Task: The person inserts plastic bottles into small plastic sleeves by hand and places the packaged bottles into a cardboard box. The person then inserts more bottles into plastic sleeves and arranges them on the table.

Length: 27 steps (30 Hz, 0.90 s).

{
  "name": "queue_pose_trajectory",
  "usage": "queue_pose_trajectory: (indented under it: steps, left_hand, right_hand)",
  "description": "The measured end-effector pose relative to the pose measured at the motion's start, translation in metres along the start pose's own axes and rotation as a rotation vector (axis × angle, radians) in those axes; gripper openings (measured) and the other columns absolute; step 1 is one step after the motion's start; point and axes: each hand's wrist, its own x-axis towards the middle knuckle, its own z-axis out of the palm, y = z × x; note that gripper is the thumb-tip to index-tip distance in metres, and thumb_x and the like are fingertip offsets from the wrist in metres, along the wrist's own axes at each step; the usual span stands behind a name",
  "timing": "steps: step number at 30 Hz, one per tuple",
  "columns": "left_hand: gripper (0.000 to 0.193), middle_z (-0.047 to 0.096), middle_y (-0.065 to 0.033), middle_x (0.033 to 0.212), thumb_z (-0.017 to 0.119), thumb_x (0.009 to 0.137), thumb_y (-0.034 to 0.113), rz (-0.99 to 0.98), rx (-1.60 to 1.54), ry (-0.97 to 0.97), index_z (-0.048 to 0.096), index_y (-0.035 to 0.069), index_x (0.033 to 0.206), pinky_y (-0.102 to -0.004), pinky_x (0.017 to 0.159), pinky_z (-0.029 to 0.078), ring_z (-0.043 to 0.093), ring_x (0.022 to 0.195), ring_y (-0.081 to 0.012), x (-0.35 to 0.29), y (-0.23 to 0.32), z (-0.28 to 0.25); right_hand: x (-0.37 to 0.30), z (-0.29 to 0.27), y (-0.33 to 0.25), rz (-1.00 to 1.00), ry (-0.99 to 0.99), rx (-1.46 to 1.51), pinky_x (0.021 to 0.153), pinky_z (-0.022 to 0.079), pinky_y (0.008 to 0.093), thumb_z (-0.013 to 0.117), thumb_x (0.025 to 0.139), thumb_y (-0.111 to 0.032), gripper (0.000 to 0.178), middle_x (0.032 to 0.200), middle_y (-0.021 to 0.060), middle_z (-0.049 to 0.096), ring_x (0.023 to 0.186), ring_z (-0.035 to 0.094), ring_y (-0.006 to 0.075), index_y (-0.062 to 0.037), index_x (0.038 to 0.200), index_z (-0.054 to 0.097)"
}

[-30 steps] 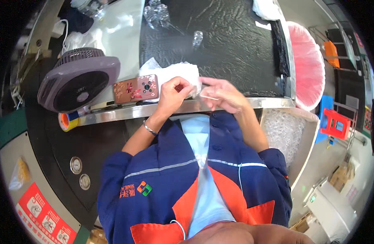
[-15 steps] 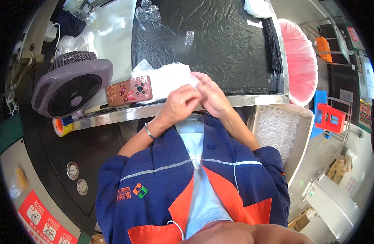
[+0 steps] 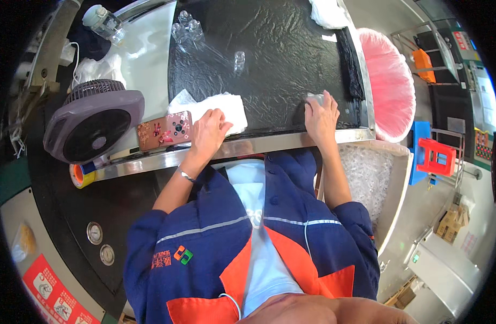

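My left hand (image 3: 209,132), its fingers curled together, rests over the near edge of a folded white cloth or paper (image 3: 234,110); whether anything is pinched in it is hidden. Beside that hand lies a phone in a pinkish-brown flowered case (image 3: 164,131). At the right of the black plastic-covered work surface (image 3: 280,81), my right hand (image 3: 322,120) is closed on a small clear piece (image 3: 315,98), low on the sheet. Farther back lie a single clear piece (image 3: 239,62) and a cluster of clear pieces (image 3: 187,31).
A grey fan (image 3: 94,127) stands at the left, with a tape roll (image 3: 83,174) below it. The metal table edge (image 3: 259,144) runs in front of me. Right of it sit a box of clear pieces (image 3: 367,178) and a pink cover (image 3: 385,81). A clear jar (image 3: 103,22) stands far left.
My hands were together over the table's front edge and have parted. The right moved right onto the black sheet; the left moved left to the white cloth. The whole view shifted slightly.
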Motion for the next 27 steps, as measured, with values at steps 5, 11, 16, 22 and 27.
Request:
queue_pose_trajectory:
  steps: [5,11,16,22,27]
  left_hand:
    - [0.011,0.066,-0.0138,0.074,0.071,0.079,0.01,-0.051,-0.136,0.109,0.065,0.001,0.081,-0.0393,0.059,0.05,0.066,0.068,-0.0288,-0.001,-0.013,0.002]
    - [0.008,0.066,-0.0045,0.067,0.071,0.081,0.007,-0.184,-0.249,0.077,0.069,0.001,0.085,-0.0254,0.055,0.048,0.062,0.062,-0.0087,0.003,-0.008,-0.007]
    - [0.006,0.068,-0.0043,0.07,0.069,0.083,0.005,-0.27,-0.635,0.087,0.068,-0.001,0.082,-0.0234,0.058,0.049,0.065,0.062,-0.0097,-0.003,-0.019,-0.009]
    - [0.005,0.068,-0.0036,0.077,0.066,0.086,0.001,-0.231,-0.775,0.007,0.067,-0.003,0.086,-0.0216,0.06,0.05,0.064,0.065,-0.0085,-0.007,-0.012,-0.012]
    - [0.004,0.065,-0.001,0.079,0.062,0.088,-0.001,-0.24,-0.93,0.105,0.065,-0.002,0.089,-0.0215,0.06,0.049,0.059,0.067,-0.0068,-0.012,-0.005,-0.007]
  right_hand:
    - [0.053,-0.006,-0.072,-0.21,0.017,0.482,0.087,0.048,0.0477,0.065,0.084,-0.022,0.042,0.122,0.0201,0.052,0.108,0.055,0.0376,-0.0108,0.123,0.056]
    - [0.125,0.013,-0.138,-0.15,-0.112,0.373,0.071,0.054,0.0467,0.068,0.083,-0.028,0.044,0.105,0.0229,0.059,0.082,0.064,0.0403,-0.0079,0.12,0.054]
    - [0.102,0.018,-0.122,-0.185,-0.125,0.647,0.062,0.053,0.0429,0.065,0.084,-0.02,0.033,0.077,0.0187,0.062,0.068,0.064,0.0351,-0.0008,0.107,0.049]
    - [0.023,-0.024,-0.113,0.391,-1.08,1.825,0.049,0.044,0.0216,0.053,0.095,-0.022,0.039,0.084,0.0067,0.059,0.061,0.057,0.011,0.0005,0.127,0.048]
    - [0.015,-0.014,-0.114,0.424,-1.21,1.982,0.054,0.043,0.022,0.05,0.099,-0.025,0.042,0.083,0.003,0.056,0.064,0.05,0.0085,0.0007,0.132,0.049]
